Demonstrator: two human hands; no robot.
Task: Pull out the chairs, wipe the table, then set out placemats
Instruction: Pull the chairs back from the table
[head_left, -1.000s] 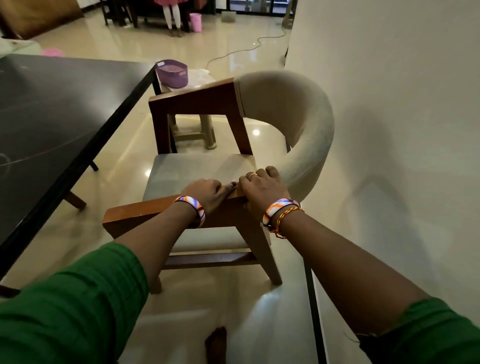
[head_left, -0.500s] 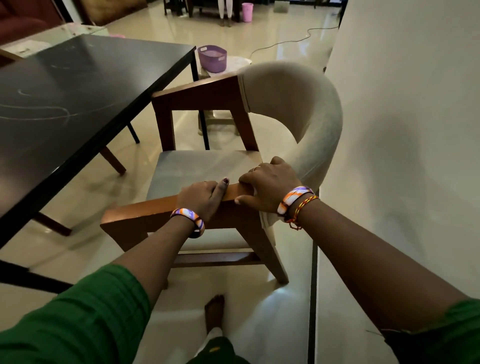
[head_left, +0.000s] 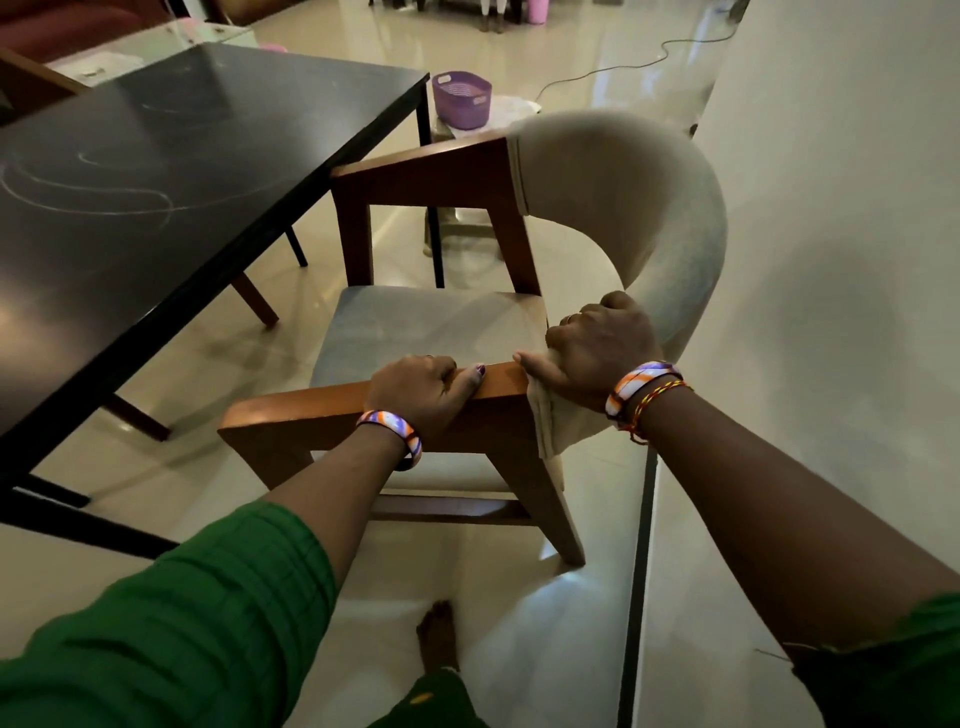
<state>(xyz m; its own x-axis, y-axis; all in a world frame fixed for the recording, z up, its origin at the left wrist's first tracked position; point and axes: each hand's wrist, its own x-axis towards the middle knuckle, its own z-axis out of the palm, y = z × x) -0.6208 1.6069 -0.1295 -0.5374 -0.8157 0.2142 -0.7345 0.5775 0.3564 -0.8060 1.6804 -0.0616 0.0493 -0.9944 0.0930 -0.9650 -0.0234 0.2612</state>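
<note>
Both hands grip the near wooden armrest of the chair (head_left: 431, 332): the left hand (head_left: 421, 392) curls over its top edge, and the right hand (head_left: 597, 353) clasps the padded backrest joint just beyond. This paired hold suits dragging the seat away from the table (head_left: 156, 171), which stands left of the fingers.

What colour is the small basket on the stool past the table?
Purple, as the head view shows: the basket sits on a pale stool beyond the table corner.
</note>
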